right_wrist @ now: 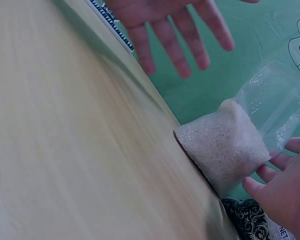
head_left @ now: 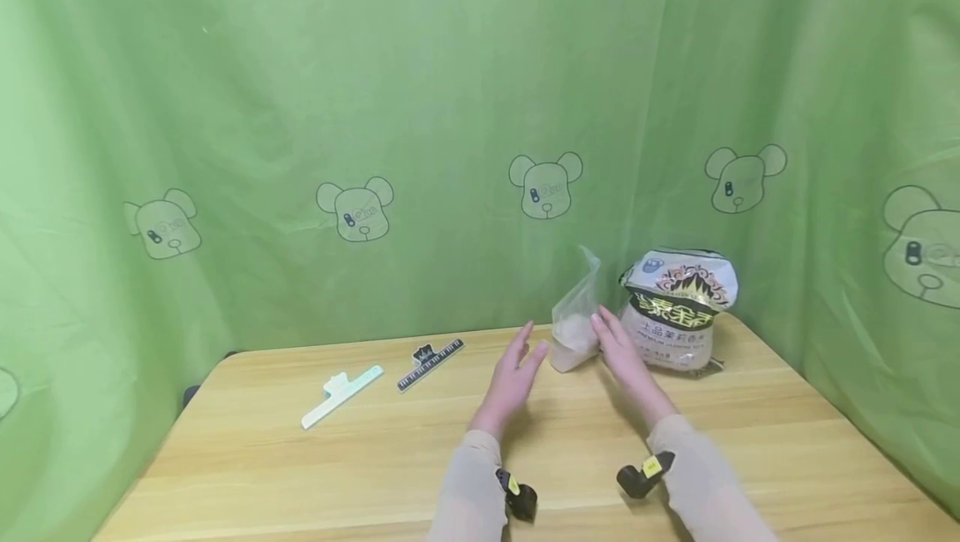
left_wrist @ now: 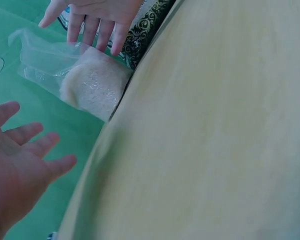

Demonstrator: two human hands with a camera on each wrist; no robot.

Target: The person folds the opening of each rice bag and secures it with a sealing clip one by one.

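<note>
A clear plastic bag of white rice (head_left: 576,332) stands on the table near its back edge, its empty top rising loosely and leaning right. My right hand (head_left: 624,356) is at the bag's right side; in the right wrist view its fingertips (right_wrist: 254,185) meet the plastic, fingers spread and not curled round it. To the left of the bag, my left hand (head_left: 512,377) hovers with fingers apart and palm facing it, holding nothing. In the left wrist view a gap shows between this hand (left_wrist: 20,160) and the bag (left_wrist: 92,82).
A larger printed rice bag (head_left: 671,313) stands right behind my right hand. On the left of the table (head_left: 337,475) lie a pale green-white clip (head_left: 341,396) and a black clip with piano-key print (head_left: 430,365). A green curtain (head_left: 450,108) hangs along the back and sides.
</note>
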